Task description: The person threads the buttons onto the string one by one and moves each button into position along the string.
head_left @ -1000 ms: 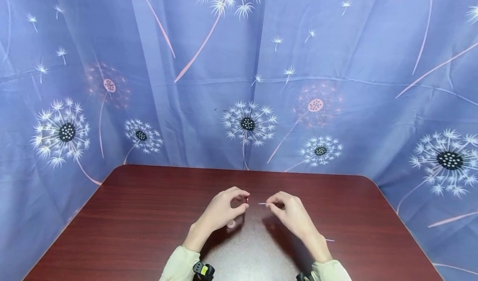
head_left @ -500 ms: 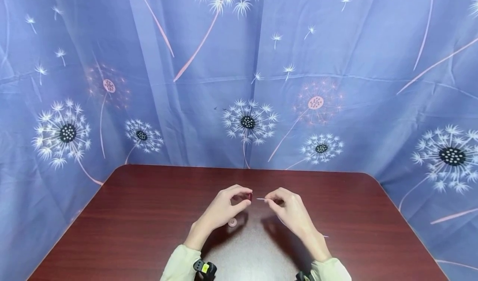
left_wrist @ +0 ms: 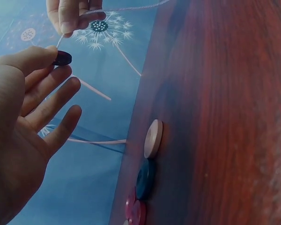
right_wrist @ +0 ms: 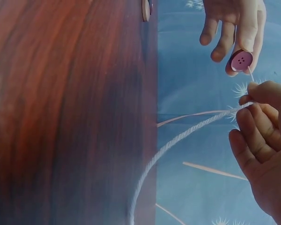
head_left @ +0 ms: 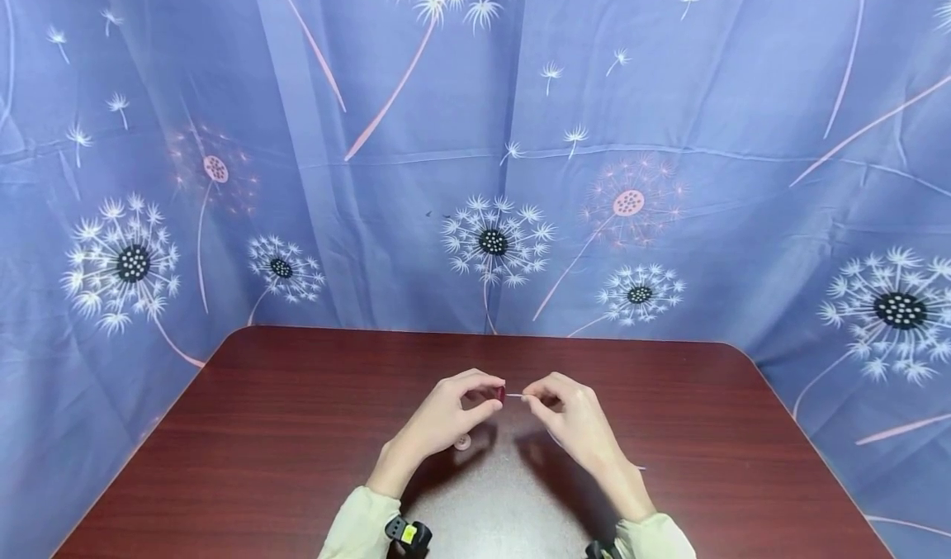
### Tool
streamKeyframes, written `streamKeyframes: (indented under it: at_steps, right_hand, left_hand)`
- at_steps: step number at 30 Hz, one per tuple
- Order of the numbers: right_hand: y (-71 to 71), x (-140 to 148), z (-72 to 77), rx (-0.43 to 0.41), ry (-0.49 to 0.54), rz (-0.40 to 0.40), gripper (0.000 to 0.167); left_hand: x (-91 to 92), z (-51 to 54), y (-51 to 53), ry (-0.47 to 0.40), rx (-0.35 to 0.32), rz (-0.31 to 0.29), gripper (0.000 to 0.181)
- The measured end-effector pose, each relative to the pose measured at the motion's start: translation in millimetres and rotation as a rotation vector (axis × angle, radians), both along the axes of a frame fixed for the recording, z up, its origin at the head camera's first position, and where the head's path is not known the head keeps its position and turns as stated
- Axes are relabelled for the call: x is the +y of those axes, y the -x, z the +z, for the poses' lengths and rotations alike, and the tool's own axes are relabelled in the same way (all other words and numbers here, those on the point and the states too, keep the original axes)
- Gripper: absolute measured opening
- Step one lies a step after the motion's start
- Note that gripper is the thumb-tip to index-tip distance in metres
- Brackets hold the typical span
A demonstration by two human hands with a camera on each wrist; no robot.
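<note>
My left hand (head_left: 443, 414) pinches a round red button (right_wrist: 242, 61) by its edge between thumb and fingertips. Small holes show in the middle of its face. Facing it, my right hand (head_left: 581, 425) pinches a whitish twisted cord (right_wrist: 178, 137) close to one end. The cord's short free tip meets the button's face in the right wrist view; whether it sits in a hole I cannot tell. From the right fingers the rest of the cord curves down to the table. In the left wrist view the held button (left_wrist: 63, 58) looks dark, its holes hidden.
Below the left hand, a pale pink button (left_wrist: 153, 138), a dark teal button (left_wrist: 145, 179) and red buttons (left_wrist: 137, 212) lie in a row on the brown wooden table (head_left: 297, 427). A blue curtain (head_left: 371, 237) with a dandelion print hangs behind the table.
The right hand has moved slightly left with the cord, closing the gap between its tip and the button. The left hand has risen a little and turned the button.
</note>
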State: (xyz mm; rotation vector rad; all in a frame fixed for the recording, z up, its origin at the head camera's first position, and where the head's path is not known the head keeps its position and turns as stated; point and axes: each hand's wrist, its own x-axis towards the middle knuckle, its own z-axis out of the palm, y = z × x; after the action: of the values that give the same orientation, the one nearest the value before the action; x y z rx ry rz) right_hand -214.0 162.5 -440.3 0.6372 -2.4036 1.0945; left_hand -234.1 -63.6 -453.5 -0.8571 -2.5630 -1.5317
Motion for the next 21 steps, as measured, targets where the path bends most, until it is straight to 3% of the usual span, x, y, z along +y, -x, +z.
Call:
streamKeyframes:
  at_steps: [9, 21]
  right_hand:
    - [-0.2, -0.8, -1.2, 0.026, -0.006, 0.008, 0.014]
    - [-1.0, -2.8, -3.9, 0.035, -0.008, 0.024, 0.017]
  left_hand:
    - [1.5, 1.2, -1.1, -0.016, -0.044, -0.017, 0.028]
    - [4.3, 2.9, -3.7, -0.001, 0.017, -0.032, 0.027]
